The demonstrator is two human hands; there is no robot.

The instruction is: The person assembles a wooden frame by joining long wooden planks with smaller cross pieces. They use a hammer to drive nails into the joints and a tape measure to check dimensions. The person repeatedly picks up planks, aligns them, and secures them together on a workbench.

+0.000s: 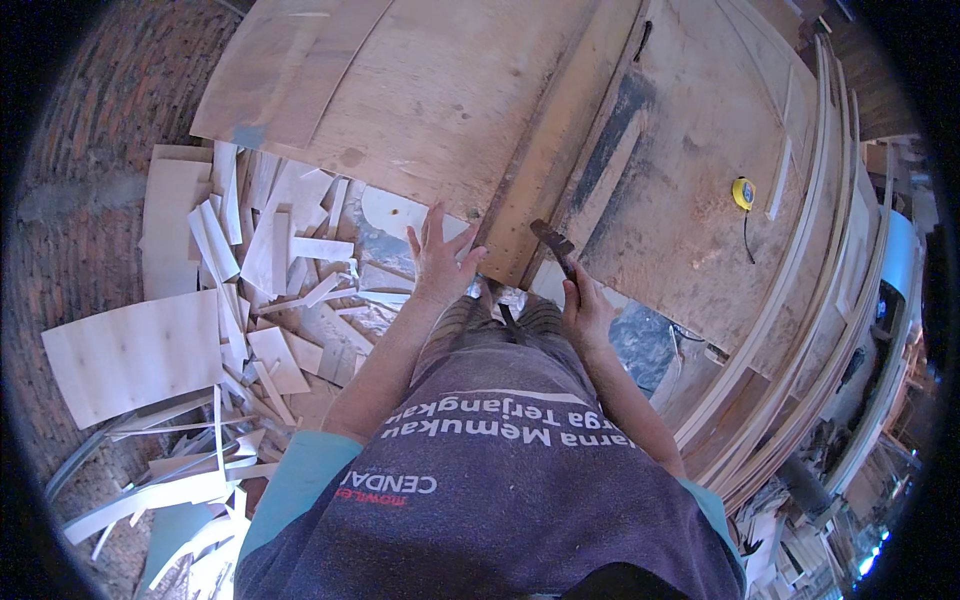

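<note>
Plywood sheets [440,90] are filling the upper centre of the frame, with offcuts [270,300] lying on the floor at the left. At the centre, the person's left hand [437,255] is pressing the sheet edge with fingers spread apart. Just right of it, the right hand [585,310] is gripping closed around a hammer [553,243]. A yellow tape measure [742,193] is lying at the upper right

Hammer [553,244] handle hidden inside right fist [585,312]
</note>
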